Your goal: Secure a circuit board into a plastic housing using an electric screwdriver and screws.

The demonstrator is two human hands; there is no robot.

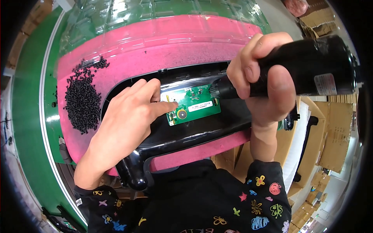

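Note:
A black electric screwdriver [307, 70] lies in my right hand [264, 77], the fingers and thumb wrapped round its body. Its narrow nose points left, to the upper right part of a green circuit board [198, 112]; the bit's tip is hard to make out. The board, with a white label and a round component, rests inside a black plastic housing [182, 134]. One outstretched finger of my left hand [132, 112] touches the board's left part, while other fingers curl beside it. That hand grips nothing that I can see.
Pink matting [186, 50] lies under the housing. A pile of small black screws [81, 101] is at the left. Clear plastic trays [155, 27] stand along the far side. A cardboard box [311, 143] stands at the right, with something white in it.

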